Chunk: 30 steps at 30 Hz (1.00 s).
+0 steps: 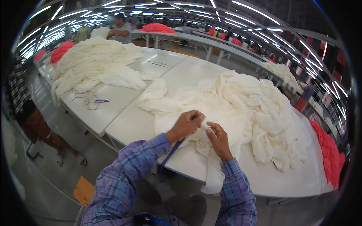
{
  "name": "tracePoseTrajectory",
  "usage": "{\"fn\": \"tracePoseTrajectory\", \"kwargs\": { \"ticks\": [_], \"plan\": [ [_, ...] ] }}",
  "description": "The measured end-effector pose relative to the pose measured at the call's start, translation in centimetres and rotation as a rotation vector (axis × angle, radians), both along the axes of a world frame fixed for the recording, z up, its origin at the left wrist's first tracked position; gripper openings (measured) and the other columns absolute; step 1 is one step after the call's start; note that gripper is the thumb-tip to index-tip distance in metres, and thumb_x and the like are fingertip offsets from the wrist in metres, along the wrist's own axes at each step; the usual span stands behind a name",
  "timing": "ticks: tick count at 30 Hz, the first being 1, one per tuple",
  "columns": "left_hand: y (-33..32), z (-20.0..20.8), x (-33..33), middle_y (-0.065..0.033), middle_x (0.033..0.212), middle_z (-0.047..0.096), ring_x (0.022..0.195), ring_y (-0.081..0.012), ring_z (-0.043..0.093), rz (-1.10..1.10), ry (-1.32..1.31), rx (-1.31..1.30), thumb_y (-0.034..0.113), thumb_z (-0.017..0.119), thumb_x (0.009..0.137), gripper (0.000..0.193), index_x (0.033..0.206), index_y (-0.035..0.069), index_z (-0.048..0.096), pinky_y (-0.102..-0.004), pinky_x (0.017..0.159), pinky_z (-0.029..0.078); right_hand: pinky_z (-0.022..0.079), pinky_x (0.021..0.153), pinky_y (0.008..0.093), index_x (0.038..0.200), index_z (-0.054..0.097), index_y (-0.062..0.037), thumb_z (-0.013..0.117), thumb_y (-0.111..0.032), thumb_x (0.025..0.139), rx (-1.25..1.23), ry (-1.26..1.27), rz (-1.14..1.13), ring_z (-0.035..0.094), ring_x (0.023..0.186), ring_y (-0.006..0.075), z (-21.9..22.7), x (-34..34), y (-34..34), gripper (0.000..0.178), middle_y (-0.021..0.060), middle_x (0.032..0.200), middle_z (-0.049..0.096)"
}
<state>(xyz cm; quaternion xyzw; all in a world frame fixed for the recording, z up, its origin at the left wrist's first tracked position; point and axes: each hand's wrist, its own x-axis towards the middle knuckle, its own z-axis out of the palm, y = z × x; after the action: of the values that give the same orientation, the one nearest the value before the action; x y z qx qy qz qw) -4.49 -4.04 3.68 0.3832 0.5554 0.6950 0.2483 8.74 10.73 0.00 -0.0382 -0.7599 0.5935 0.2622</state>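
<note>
Cream, thin, soft cloth (211,103) lies in loose folds on the white table before me, with one end hanging over the near edge. My left hand (188,125) is closed above it, and a small dark thing shows between the fingers, too small to name. From below that hand a dark blue strap (171,153) runs down past the table edge. Close beside it, my right hand (219,140) pinches a bit of the cream cloth between thumb and fingers. The fingertips of both hands nearly meet at this gathered bit.
A big cream cloth heap (94,62) covers the table's far left, with pens (102,101) and cord nearer. Red cloth (326,152) hangs at the right edge. A person (121,30) works beyond the heap; another person's legs (47,130) are at left, near a wooden seat (83,191).
</note>
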Motion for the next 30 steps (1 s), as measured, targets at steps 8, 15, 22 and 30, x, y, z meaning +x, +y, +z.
{"fn": "tracePoseTrajectory", "kwargs": {
  "ticks": [8, 15, 22, 30],
  "plan": [
    [-3.0, 0.2, -0.4, 0.0008, 0.075, 0.062, 0.057, -0.0022, 0.049, 0.002, -0.002, -0.014, 0.019, 0.069, 0.095, 0.020, 0.105, 0.001, 0.067, -0.0189, 0.052, 0.041, 0.040, 0.100, 0.0272, 0.141, 0.050, -0.0042, 0.060, -0.011, 0.100, 0.079, -0.009, 0.005, 0.051, 0.115, 0.0107, 1.2, 0.9, -1.1, 0.043, 0.0033, 0.123, 0.062],
    [-3.2, -0.6, -1.0, 0.0049, 0.085, 0.058, 0.066, -0.0017, 0.045, -0.093, 0.343, -0.023, 0.015, 0.082, 0.082, 0.031, 0.110, 0.007, 0.072, -0.0193, 0.059, 0.039, 0.045, 0.097, 0.0271, 0.132, 0.059, -0.0030, 0.061, -0.015, 0.100, 0.009, -0.007, 0.021, 0.056, 0.114, 0.0120, 1.1, 0.9, -1.3, 0.034, 0.0045, 0.118, 0.064],
    [-2.8, -1.5, -1.0, 0.0033, 0.083, 0.055, 0.069, -0.0059, 0.046, -0.091, 0.449, -0.004, 0.013, 0.083, 0.080, 0.032, 0.110, 0.011, 0.073, -0.0224, 0.061, 0.040, 0.044, 0.097, 0.0265, 0.136, 0.055, -0.0025, 0.057, -0.015, 0.102, -0.014, -0.035, 0.075, 0.056, 0.114, 0.0122, 1.5, 1.1, -1.6, 0.036, 0.0043, 0.123, 0.062],
    [-2.8, -1.2, -0.7, 0.0020, 0.082, 0.057, 0.074, -0.0085, 0.051, -0.132, 0.457, -0.028, 0.012, 0.082, 0.082, 0.022, 0.102, 0.009, 0.075, -0.0249, 0.066, 0.042, 0.043, 0.089, 0.0232, 0.138, 0.051, -0.0023, 0.055, -0.016, 0.103, -0.034, -0.003, 0.161, 0.053, 0.097, 0.0073, 1.7, 1.4, -1.8, 0.038, 0.0012, 0.103, 0.059]
  ]
}}
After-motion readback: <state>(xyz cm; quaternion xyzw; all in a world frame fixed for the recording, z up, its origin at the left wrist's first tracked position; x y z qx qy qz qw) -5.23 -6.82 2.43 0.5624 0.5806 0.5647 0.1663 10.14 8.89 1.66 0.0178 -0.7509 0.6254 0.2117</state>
